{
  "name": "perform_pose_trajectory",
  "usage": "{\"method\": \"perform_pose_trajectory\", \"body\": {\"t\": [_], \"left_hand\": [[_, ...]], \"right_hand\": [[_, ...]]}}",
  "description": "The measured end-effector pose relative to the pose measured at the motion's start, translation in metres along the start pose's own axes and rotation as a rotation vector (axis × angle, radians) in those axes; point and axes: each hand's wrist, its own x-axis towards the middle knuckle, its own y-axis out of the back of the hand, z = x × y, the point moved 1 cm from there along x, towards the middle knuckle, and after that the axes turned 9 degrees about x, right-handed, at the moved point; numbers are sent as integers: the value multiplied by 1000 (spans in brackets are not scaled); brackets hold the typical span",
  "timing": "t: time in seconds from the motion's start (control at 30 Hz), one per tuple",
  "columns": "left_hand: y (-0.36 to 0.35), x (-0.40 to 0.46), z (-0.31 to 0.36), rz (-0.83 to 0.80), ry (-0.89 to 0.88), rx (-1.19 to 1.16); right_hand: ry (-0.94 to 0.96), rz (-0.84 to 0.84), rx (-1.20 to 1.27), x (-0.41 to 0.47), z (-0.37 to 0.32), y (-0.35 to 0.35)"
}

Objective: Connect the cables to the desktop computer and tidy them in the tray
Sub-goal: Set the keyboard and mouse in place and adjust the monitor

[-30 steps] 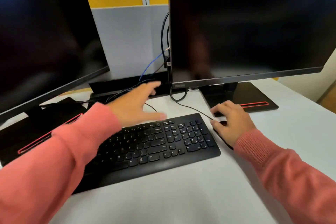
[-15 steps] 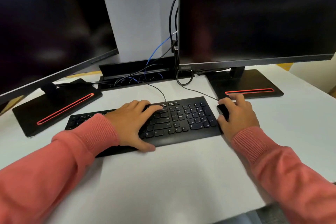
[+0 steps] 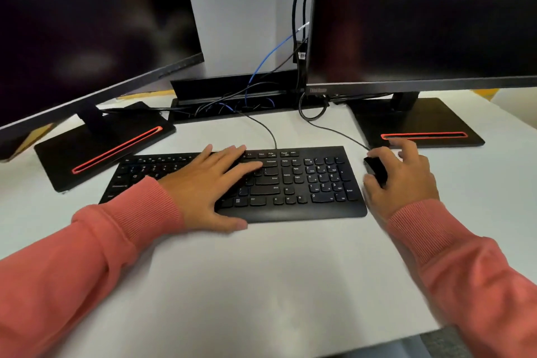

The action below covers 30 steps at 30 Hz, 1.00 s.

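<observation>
Since half a second ago the left hand (image 3: 209, 183) has stayed flat on the keyboard (image 3: 290, 183), fingers straight, thumb over its near edge, while the right hand (image 3: 404, 180) keeps curled round the mouse (image 3: 376, 168) just beside the keyboard's right end. From the head view, the keyboard's long axis runs left to right across the desk (image 3: 261, 285), its cable (image 3: 268, 131) leading back into the tray (image 3: 232, 87) (which holds a tangle of black and blue cables), and the mouse cable (image 3: 334, 129) runs back under the right of two monitors (image 3: 421, 17).
</observation>
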Motion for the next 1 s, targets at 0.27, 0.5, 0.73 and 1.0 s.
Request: {"method": "perform_pose_trajectory", "body": {"t": [0.27, 0.5, 0.73, 1.0], "left_hand": [[-16, -32, 17, 125, 193, 1], [-12, -15, 50, 179, 284, -46], [-6, -12, 49, 169, 284, -29], [-4, -13, 49, 166, 269, -24]], "right_hand": [[260, 34, -77, -22, -40, 1], [361, -63, 10, -40, -82, -22], [350, -205, -10, -33, -86, -22], [363, -242, 15, -32, -85, -22]]}}
